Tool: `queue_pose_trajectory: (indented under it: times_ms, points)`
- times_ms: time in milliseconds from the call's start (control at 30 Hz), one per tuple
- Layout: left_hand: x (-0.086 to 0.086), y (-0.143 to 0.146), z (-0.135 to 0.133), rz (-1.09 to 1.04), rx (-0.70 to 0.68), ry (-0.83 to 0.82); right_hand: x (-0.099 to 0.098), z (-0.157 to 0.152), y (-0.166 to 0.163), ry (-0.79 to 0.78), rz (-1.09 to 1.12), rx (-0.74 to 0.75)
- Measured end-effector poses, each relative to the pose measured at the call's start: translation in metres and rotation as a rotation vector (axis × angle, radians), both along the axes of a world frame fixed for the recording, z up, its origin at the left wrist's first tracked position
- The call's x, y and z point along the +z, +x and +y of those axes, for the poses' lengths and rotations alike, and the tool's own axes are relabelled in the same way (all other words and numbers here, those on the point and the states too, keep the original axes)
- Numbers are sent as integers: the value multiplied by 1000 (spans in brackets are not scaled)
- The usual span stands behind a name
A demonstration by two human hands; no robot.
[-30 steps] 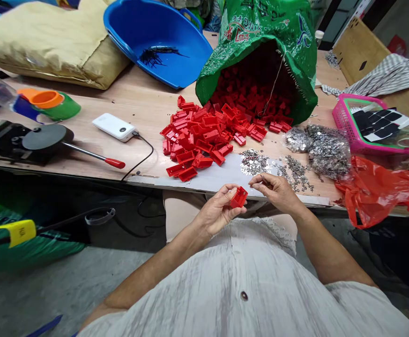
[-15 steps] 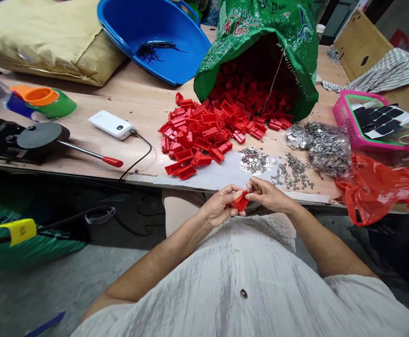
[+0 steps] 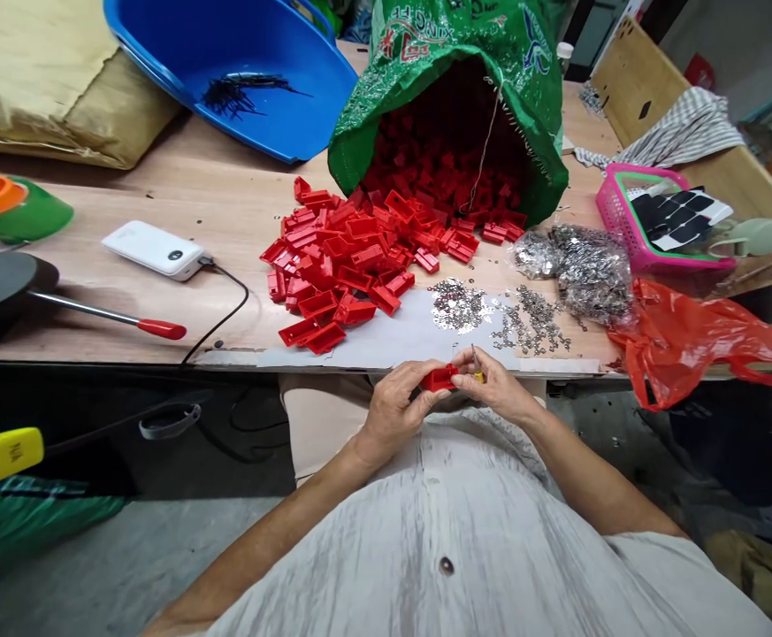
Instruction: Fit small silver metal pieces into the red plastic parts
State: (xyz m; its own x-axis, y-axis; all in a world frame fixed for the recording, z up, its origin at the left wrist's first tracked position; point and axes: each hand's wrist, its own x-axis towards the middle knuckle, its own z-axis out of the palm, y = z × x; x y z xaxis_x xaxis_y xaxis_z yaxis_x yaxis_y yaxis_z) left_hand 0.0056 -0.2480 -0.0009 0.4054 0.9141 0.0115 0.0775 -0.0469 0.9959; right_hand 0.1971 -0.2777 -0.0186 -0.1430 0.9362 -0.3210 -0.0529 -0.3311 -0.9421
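My left hand (image 3: pixel 395 402) is closed on a small red plastic part (image 3: pixel 439 379), held just below the table's front edge. My right hand (image 3: pixel 497 387) touches the same part from the right, its fingers pinched on a thin metal tool or pin (image 3: pixel 475 364) with a yellow bit at its base. A heap of the same red parts (image 3: pixel 346 257) spills from a green woven sack (image 3: pixel 452 53) onto the wooden table (image 3: pixel 226 195). Small silver metal pieces (image 3: pixel 492 314) lie scattered just beyond my hands.
A blue basin (image 3: pixel 240 62) stands at the back. A white power bank (image 3: pixel 156 249) with a black cable and a red-tipped lever (image 3: pixel 103 316) lie left. A bag of metal pieces (image 3: pixel 588 265), a pink basket (image 3: pixel 664 226) and a red plastic bag (image 3: pixel 697 341) sit right.
My hands have come together: the right hand moved in from the right onto the red part that the left hand holds. The view has shifted right.
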Motion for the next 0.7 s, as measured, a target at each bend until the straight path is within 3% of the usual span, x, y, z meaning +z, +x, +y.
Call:
queue_pose_trajectory:
  times_ms: [133, 300, 367, 467, 567, 633, 700]
  points:
    - [-1, -2, -2, 39, -19, 103, 6, -6, 1, -79, 72, 20]
    - [-5, -7, 4, 20, -82, 173, 10, -11, 2, -29, 85, 38]
    - [-10, -9, 8, -39, -127, 125, 12, -12, 2, -7, 107, 75]
    - [-21, -12, 11, -182, -171, -95, 17, -7, 6, 27, 75, 211]
    - [-30, -11, 9, -321, -152, -339, 21, 12, 24, 174, -272, 223]
    - [-32, -10, 6, -396, -129, -419, 21, 31, 41, 331, -708, 55]
    - [-30, -10, 4, -461, -123, -478, 18, 50, 58, 431, -1031, 9]
